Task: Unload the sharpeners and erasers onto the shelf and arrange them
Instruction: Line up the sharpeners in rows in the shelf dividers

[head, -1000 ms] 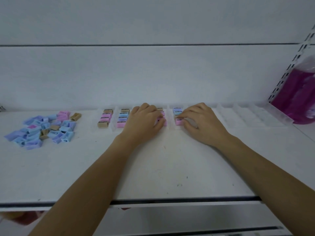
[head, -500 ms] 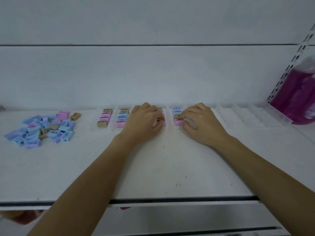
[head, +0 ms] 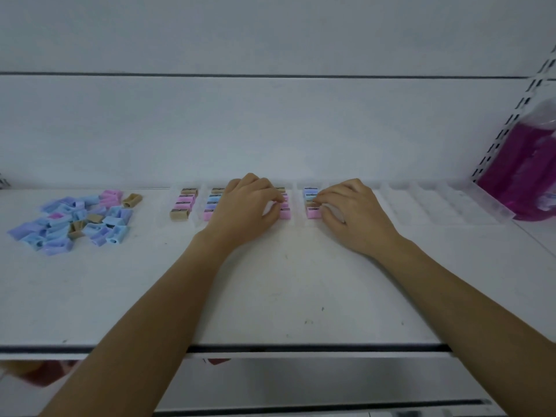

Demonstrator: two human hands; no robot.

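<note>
White laminate shelf (head: 270, 296) runs against a pale wall, carrying a clear plastic divided tray (head: 436, 206) at the back. Rows of small pink, blue and tan sharpeners fill the tray's left compartments. The left hand (head: 243, 209) curls onto the third row (head: 285, 212), and the right hand (head: 358, 215) pinches at the fourth row (head: 312, 212). A loose heap of blue, lilac and tan sharpeners (head: 75, 221) lies far left, and a clear bottle of purple liquid (head: 523, 173) stands far right.

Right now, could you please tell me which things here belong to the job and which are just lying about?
Job: loose sharpener pile; clear tray; lined-up pieces in it; shelf; left hand and right hand, both at the tray.
Lying about: purple bag, far right.
</note>
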